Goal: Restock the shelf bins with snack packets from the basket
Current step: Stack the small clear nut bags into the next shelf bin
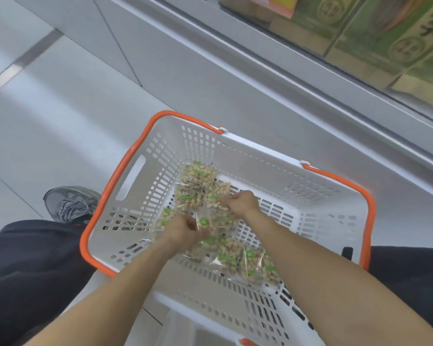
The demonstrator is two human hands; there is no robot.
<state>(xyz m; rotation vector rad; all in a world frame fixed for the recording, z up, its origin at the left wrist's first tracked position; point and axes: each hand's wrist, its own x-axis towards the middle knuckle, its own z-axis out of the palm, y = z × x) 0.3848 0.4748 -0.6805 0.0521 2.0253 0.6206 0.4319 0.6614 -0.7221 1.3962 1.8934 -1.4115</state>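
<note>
Both hands are down inside the basket (160, 156), working in the heap of snack packets (198, 174). The left hand (183, 229) has its fingers curled around the crinkled clear film of one packet (203, 222) with a green round label; I judge this a gathering grip, taken on the loose film because the filled part is bulky and slippery. The right hand (241, 202) lies just beyond and to the right of the left grip, its fingers reaching onto another packet (216, 196). Blur hides the fingertips, so whether that hand pinches the packet or only rests on it cannot be determined.

Around both grips the remaining packets lie flat and overlapping on the basket floor: several beyond the right hand toward the far wall, several more nearer the person, between the forearms. All show pale nuts under clear wrap with green labels.

The basket is white with slotted walls and an orange rim. It stands on the pale floor close against the grey base of the shelf unit (260, 78), probably to keep the carry short. Green and tan boxes (375, 28) sit on the shelf well above the grips. No shelf bin is visible. A grey shoe (71, 202) stands left of the basket.
</note>
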